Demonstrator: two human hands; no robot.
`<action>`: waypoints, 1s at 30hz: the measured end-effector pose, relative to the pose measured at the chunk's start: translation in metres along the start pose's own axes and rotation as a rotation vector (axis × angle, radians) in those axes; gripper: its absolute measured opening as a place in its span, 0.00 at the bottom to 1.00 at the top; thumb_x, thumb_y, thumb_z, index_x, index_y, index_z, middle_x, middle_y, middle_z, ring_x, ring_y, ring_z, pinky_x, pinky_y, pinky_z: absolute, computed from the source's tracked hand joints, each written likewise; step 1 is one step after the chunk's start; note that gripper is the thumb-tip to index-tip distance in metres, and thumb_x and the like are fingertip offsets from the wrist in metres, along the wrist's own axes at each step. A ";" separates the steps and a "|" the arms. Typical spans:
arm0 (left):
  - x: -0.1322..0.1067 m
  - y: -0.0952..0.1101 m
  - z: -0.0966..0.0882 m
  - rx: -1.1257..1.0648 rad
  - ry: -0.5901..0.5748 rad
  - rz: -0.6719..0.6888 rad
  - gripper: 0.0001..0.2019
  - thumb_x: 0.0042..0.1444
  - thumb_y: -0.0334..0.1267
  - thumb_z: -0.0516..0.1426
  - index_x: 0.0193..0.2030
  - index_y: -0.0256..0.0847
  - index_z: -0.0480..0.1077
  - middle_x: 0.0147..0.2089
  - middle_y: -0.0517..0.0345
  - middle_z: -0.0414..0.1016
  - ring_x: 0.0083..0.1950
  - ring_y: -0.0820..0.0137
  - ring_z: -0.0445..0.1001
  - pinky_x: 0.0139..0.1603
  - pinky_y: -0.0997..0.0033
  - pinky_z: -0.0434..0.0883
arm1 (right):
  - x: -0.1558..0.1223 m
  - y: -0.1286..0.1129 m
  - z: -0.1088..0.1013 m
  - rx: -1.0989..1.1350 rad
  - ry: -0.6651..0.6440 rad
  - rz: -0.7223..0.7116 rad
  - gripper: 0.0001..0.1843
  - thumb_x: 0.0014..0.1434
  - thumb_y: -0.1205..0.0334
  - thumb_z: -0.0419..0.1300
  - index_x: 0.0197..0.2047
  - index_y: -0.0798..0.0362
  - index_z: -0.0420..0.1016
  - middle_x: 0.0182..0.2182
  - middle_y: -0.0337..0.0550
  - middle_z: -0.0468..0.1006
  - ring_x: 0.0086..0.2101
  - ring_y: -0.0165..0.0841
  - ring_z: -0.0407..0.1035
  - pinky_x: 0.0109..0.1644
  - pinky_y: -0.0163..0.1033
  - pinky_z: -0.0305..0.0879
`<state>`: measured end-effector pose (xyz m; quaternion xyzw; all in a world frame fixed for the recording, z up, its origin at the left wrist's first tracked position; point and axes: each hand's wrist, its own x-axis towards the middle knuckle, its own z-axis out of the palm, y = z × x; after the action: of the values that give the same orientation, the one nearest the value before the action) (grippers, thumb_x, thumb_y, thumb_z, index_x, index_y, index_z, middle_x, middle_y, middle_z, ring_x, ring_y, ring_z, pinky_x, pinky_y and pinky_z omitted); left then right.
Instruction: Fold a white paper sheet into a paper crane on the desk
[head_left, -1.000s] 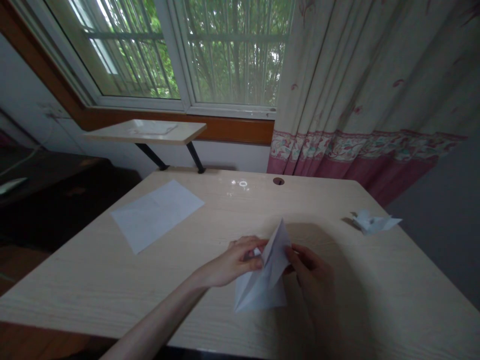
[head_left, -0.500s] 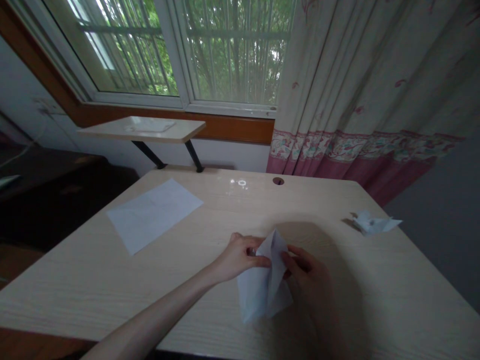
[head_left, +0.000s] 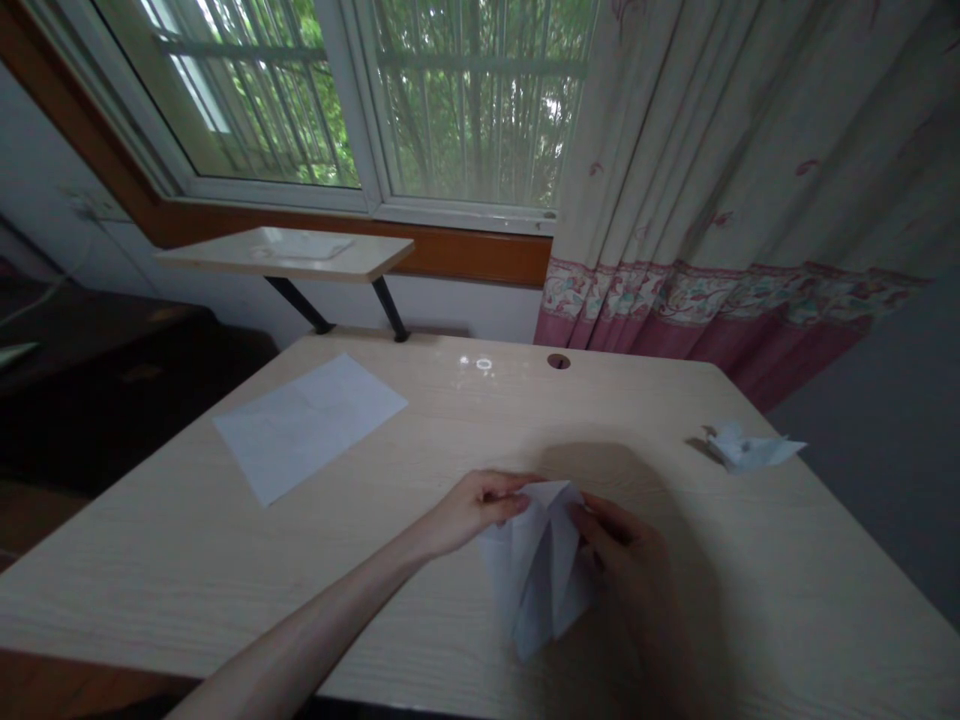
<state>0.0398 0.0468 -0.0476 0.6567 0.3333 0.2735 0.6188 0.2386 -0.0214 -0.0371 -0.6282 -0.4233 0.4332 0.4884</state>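
A pink-hemmed curtain (head_left: 720, 150) hangs beside 2 barred, daylit window panes (head_left: 480, 120).

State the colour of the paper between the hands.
The folded paper is white, shown best in the head view.

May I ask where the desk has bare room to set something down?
The desk is bare between the flat sheet and paper shape, in front of the round hole, and left of the left forearm, nearer than the sheet. The near middle is crowded, where the left hand and right hand hold the folded paper.

A flowered curtain (head_left: 720, 170) and desk (head_left: 450, 425) suggest a home.
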 end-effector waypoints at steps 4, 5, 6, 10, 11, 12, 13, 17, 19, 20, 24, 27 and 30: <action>0.001 -0.002 0.000 -0.103 0.023 -0.028 0.17 0.54 0.42 0.59 0.49 0.38 0.76 0.32 0.55 0.77 0.20 0.78 0.62 0.26 0.75 0.59 | -0.001 0.001 -0.001 0.018 0.002 0.030 0.17 0.46 0.49 0.66 0.36 0.49 0.84 0.30 0.45 0.82 0.29 0.39 0.73 0.30 0.39 0.67; 0.001 -0.003 -0.001 -0.132 0.019 -0.027 0.17 0.54 0.42 0.59 0.49 0.38 0.77 0.29 0.56 0.77 0.20 0.78 0.64 0.26 0.75 0.60 | -0.001 0.001 -0.002 0.020 0.002 0.046 0.17 0.45 0.49 0.66 0.36 0.49 0.84 0.29 0.45 0.82 0.27 0.38 0.72 0.28 0.39 0.66; 0.001 -0.004 -0.001 -0.156 0.011 -0.028 0.17 0.55 0.41 0.58 0.48 0.37 0.77 0.26 0.57 0.76 0.19 0.76 0.65 0.26 0.74 0.59 | -0.001 0.000 -0.002 0.026 0.002 0.058 0.17 0.44 0.50 0.66 0.36 0.49 0.84 0.29 0.45 0.82 0.26 0.37 0.72 0.27 0.38 0.65; -0.001 -0.009 -0.002 -0.210 0.008 -0.021 0.17 0.55 0.40 0.55 0.48 0.34 0.77 0.18 0.58 0.72 0.19 0.73 0.66 0.24 0.74 0.56 | -0.004 -0.001 -0.003 0.094 0.011 0.073 0.15 0.43 0.53 0.66 0.34 0.49 0.84 0.30 0.45 0.82 0.28 0.39 0.73 0.28 0.38 0.66; -0.001 -0.009 -0.002 -0.208 0.011 -0.014 0.17 0.56 0.40 0.55 0.47 0.34 0.77 0.18 0.57 0.71 0.20 0.72 0.65 0.24 0.74 0.56 | -0.004 0.000 -0.004 0.105 0.021 0.071 0.14 0.43 0.53 0.65 0.34 0.49 0.84 0.30 0.45 0.82 0.28 0.39 0.73 0.29 0.39 0.66; -0.002 -0.009 -0.001 -0.199 0.019 -0.009 0.17 0.56 0.41 0.54 0.46 0.34 0.77 0.18 0.56 0.72 0.21 0.71 0.66 0.25 0.73 0.57 | -0.005 0.000 -0.004 0.111 0.024 0.073 0.14 0.43 0.54 0.65 0.33 0.49 0.84 0.30 0.45 0.82 0.29 0.39 0.73 0.29 0.39 0.67; -0.003 -0.007 -0.001 -0.182 0.030 -0.004 0.16 0.57 0.43 0.54 0.41 0.34 0.79 0.19 0.55 0.73 0.23 0.70 0.67 0.27 0.72 0.59 | -0.005 0.001 -0.004 0.119 0.029 0.074 0.13 0.43 0.54 0.64 0.32 0.49 0.84 0.29 0.45 0.82 0.28 0.39 0.72 0.29 0.39 0.67; -0.003 0.000 0.003 -0.084 0.082 0.005 0.20 0.58 0.48 0.56 0.22 0.39 0.77 0.30 0.51 0.79 0.35 0.66 0.73 0.38 0.68 0.66 | -0.004 0.003 -0.002 0.152 0.021 0.075 0.13 0.46 0.53 0.63 0.32 0.50 0.83 0.27 0.44 0.81 0.27 0.37 0.72 0.28 0.37 0.66; -0.002 0.001 0.005 -0.060 0.077 -0.030 0.14 0.55 0.47 0.59 0.31 0.39 0.79 0.31 0.54 0.78 0.30 0.69 0.71 0.37 0.69 0.67 | -0.002 0.003 0.000 0.123 0.016 0.050 0.14 0.46 0.50 0.65 0.32 0.51 0.82 0.29 0.45 0.81 0.30 0.39 0.73 0.31 0.39 0.67; -0.002 0.000 0.005 -0.057 0.074 -0.049 0.13 0.54 0.46 0.61 0.38 0.39 0.79 0.29 0.56 0.77 0.27 0.71 0.69 0.34 0.70 0.66 | -0.002 0.003 0.002 0.097 0.016 0.032 0.15 0.45 0.50 0.66 0.32 0.51 0.81 0.29 0.45 0.81 0.31 0.40 0.73 0.32 0.39 0.67; 0.000 -0.009 0.007 -0.035 0.118 -0.046 0.20 0.51 0.41 0.63 0.52 0.40 0.74 0.24 0.65 0.67 0.24 0.77 0.61 0.27 0.76 0.58 | -0.003 0.006 0.006 -0.012 0.041 -0.006 0.16 0.46 0.50 0.66 0.36 0.51 0.80 0.29 0.44 0.81 0.30 0.39 0.73 0.32 0.40 0.68; -0.002 -0.012 0.009 0.087 0.153 -0.031 0.19 0.54 0.40 0.62 0.53 0.42 0.73 0.24 0.67 0.63 0.24 0.77 0.58 0.26 0.76 0.55 | -0.006 0.012 0.008 -0.100 0.065 -0.027 0.19 0.50 0.51 0.63 0.43 0.51 0.79 0.31 0.44 0.80 0.29 0.37 0.73 0.31 0.41 0.69; -0.004 -0.011 0.011 0.333 0.193 0.074 0.17 0.56 0.39 0.62 0.53 0.45 0.73 0.30 0.62 0.68 0.32 0.72 0.65 0.34 0.73 0.63 | -0.007 0.022 0.009 -0.251 0.117 -0.156 0.17 0.53 0.53 0.60 0.43 0.50 0.79 0.41 0.48 0.78 0.36 0.39 0.73 0.39 0.45 0.70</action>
<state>0.0444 0.0370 -0.0596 0.7325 0.4076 0.2988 0.4561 0.2302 -0.0290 -0.0590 -0.6738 -0.4923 0.3003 0.4620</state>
